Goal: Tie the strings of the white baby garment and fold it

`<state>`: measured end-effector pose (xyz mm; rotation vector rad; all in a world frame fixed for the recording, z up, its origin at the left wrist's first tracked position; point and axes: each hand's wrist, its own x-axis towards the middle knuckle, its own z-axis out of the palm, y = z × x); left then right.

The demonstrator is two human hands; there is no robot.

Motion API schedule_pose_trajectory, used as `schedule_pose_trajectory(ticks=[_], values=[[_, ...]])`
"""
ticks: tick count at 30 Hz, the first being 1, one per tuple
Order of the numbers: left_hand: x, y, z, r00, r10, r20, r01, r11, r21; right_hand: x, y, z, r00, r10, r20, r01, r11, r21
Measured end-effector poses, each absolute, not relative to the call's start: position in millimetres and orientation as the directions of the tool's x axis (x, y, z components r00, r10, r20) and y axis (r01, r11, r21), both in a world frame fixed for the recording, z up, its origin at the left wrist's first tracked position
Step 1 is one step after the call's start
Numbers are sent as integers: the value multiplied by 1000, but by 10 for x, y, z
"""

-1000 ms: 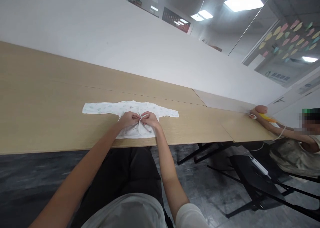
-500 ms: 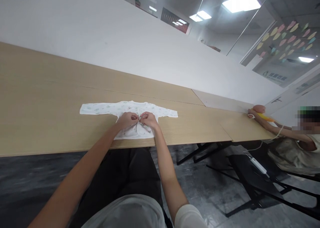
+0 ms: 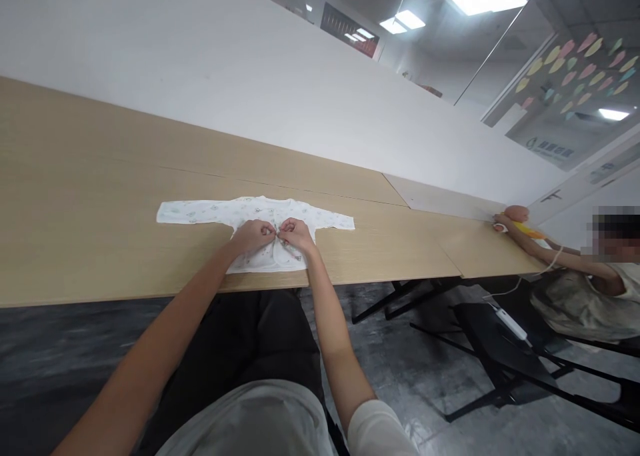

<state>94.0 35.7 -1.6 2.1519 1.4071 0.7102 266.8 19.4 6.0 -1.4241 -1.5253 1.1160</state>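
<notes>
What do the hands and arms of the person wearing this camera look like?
Both the left hand and right hand look bare, without gloves, and no watch or bracelet shows at either wrist. A plain white sleeve ends above the bare right forearm; any left sleeve is out of view.

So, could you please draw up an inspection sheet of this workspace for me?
Surface: pale wood table with visible seams.
Job's things: white patterned shirt, sleeves spread sideways, its lower hem near the table's front edge.
Clutter: doll at the table's far right; power strip on a black chair.
Hands: left hand and right hand meet at the shirt's front, both pinching the cloth; finer detail is too small to tell.
Cables: white cable hangs by the table's right end, down toward the power strip; connection unclear.
Surroundings: white wall behind the table; co-worker seated at right, arms reaching to the doll.
</notes>
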Motion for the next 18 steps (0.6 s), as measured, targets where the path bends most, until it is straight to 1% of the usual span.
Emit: schedule_pose_trajectory(ticks=[8, 13, 16, 18], values=[[923, 398, -57, 353, 923, 156, 681, -368, 633, 2687, 241, -2, -95, 995, -23, 289, 5, -957], [925, 376, -34, 362, 924, 122, 705, -357, 612, 2694, 256, -33, -95, 995, -25, 217, -4, -976], [914, 372, -28, 373, 922, 99, 714, -354, 605, 2699, 261, -37, -106, 992, -64, 190, -43, -981], [900, 385, -42, 369, 924, 97, 714, -349, 607, 2708, 265, -28, -116, 987, -112, 208, -86, -974]])
